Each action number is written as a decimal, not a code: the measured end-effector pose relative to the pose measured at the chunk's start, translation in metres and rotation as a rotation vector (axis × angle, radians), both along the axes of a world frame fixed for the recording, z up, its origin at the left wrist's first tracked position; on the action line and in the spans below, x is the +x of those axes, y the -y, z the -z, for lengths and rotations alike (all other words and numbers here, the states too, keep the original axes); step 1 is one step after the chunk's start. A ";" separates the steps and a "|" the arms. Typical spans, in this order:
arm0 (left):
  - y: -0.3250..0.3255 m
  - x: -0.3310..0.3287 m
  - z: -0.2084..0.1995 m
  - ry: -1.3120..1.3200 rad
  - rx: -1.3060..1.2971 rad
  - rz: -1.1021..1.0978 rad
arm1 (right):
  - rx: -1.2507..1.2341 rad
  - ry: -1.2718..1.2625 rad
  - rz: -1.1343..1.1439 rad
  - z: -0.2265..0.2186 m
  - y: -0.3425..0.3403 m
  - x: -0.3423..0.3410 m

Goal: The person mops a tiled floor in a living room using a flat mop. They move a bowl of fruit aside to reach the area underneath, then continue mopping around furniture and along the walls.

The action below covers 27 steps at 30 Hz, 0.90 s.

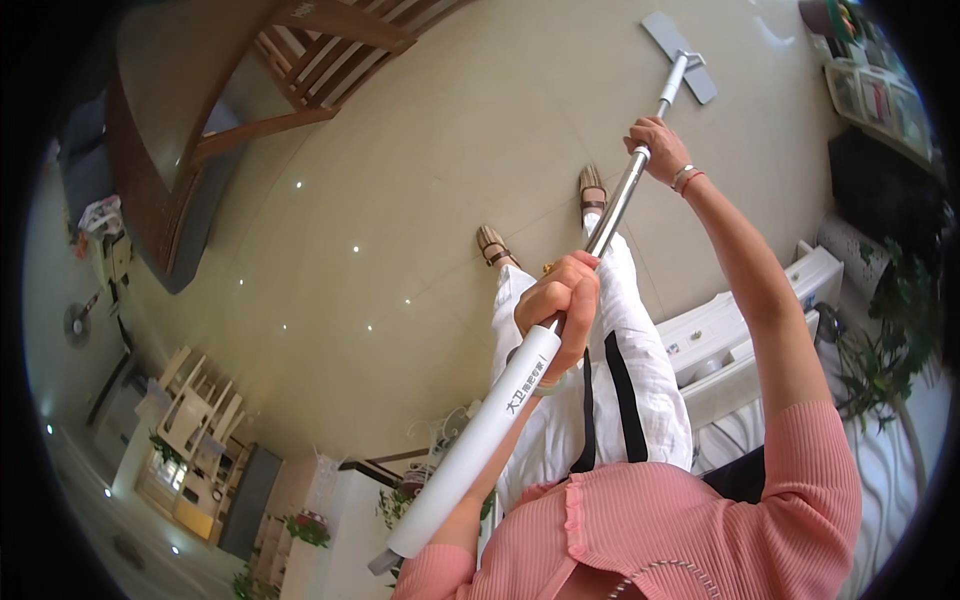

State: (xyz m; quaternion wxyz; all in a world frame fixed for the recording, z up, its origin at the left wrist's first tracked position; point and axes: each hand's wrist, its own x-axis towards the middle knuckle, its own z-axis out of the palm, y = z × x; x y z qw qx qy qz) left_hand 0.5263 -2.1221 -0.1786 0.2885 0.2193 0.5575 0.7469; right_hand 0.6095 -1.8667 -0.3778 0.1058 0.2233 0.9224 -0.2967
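Observation:
A flat mop [625, 190] runs slantwise across the view, from its white grip near my body to its grey flat head [665, 42] on the floor at the upper right. My left hand [562, 305] is wrapped round the metal pole just above the white grip. Farther along, my right hand [656, 150] grips the pole near a white collar, its arm stretched forward. The mop head lies beyond my feet, off to the right. Whether a pad covers its underside is hidden.
Glossy beige floor tiles [400, 200] spread around my feet. A wooden table [170, 130] and a slatted wooden chair [330, 50] stand at the left. On the right are clear storage boxes [880, 100], a black box-like object [885, 185], a white low shelf [720, 330] and a leafy plant [890, 340].

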 end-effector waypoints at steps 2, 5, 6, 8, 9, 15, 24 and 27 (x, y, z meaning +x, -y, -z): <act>0.025 0.001 -0.001 -0.004 0.013 0.003 | -0.028 -0.070 0.024 0.011 0.023 0.009; 0.106 -0.018 -0.018 0.047 -0.100 -0.035 | -0.108 -0.092 0.003 0.005 0.104 -0.002; 0.138 -0.026 -0.030 0.046 -0.130 -0.092 | -0.134 -0.119 0.002 -0.005 0.142 -0.014; 0.200 -0.044 -0.053 0.073 -0.131 -0.158 | -0.136 -0.209 0.012 -0.009 0.218 -0.030; 0.227 -0.052 -0.068 0.007 -0.147 -0.207 | -0.136 -0.217 0.030 -0.020 0.256 -0.041; 0.314 -0.092 -0.189 -0.099 -0.342 -0.276 | -0.359 -0.242 0.038 -0.102 0.415 -0.104; 0.280 -0.069 -0.202 -0.237 -0.222 -0.445 | -0.554 -0.072 -0.426 -0.131 0.357 -0.107; 0.222 -0.047 -0.173 -0.169 -0.088 -0.405 | -0.504 -0.089 -0.336 -0.117 0.293 -0.065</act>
